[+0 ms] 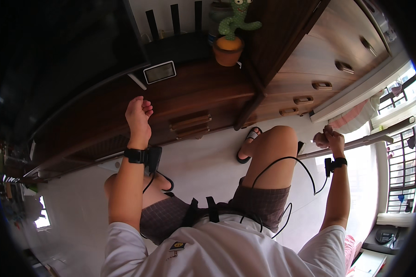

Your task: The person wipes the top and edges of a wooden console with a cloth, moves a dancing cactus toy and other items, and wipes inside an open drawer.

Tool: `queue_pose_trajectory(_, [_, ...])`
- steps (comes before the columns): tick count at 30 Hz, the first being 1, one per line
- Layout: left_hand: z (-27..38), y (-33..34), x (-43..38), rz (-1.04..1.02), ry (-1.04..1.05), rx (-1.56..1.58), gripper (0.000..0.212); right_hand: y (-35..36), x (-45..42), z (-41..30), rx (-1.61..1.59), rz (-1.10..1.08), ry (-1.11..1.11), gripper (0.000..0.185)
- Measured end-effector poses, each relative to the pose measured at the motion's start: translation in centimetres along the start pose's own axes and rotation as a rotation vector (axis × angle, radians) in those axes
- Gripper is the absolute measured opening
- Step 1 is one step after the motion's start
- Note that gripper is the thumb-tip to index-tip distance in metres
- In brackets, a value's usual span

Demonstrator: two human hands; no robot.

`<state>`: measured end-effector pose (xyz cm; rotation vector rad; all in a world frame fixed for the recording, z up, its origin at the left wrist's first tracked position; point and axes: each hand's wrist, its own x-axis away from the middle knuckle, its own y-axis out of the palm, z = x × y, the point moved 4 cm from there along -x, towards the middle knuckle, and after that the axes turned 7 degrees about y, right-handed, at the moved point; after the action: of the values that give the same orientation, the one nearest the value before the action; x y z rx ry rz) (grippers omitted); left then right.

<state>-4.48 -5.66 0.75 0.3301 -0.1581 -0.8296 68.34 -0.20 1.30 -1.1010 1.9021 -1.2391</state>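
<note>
My left hand [139,114] is raised in front of a dark wooden cabinet [194,90], fingers curled, with nothing visible in it. On the cabinet top beyond it lies a small white-framed device with a dark screen [159,72], and a thin white strip [137,81] is beside that. A green cactus toy in an orange-brown pot [228,52] stands farther right. At the far right, my right hand [334,139] grips a crumpled brownish-pink cloth [321,139]. A long pale pole [360,142] passes behind that hand. Both wrists wear black strapped devices with cables.
Wooden drawers with cut-out handles [322,85] line the upper right. A pink and white cloth [355,114] hangs near the barred window [400,169]. Black cables [306,169] loop over my right leg. A black case-like object [384,237] is at the lower right.
</note>
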Motion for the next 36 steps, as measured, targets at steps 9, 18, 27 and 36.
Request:
queue_pose_trajectory(9, [-1.1, -1.6, -0.9, 0.025, -0.031, -0.014, 0.020, -1.1, 0.3, -0.7, -0.001, 0.091, -0.188, 0.020])
queue_pose_trajectory(18, [-1.2, -1.2, -1.0, 0.006, -0.032, -0.010, 0.021, -3.1, 1.8, -3.1, 0.268, 0.005, -0.065, 0.029])
queue_pose_trajectory(27, [-1.0, -1.3, -1.3, -0.015, -0.023, -0.006, 0.022, -3.0, -0.6, -1.8, -0.132, -0.091, -0.050, 0.025])
queue_pose_trajectory(36, [-1.2, -1.4, -1.1, -0.015, -0.028, 0.018, 0.020, -7.2, 1.4, -8.6, -0.090, 0.238, -0.077, 0.027])
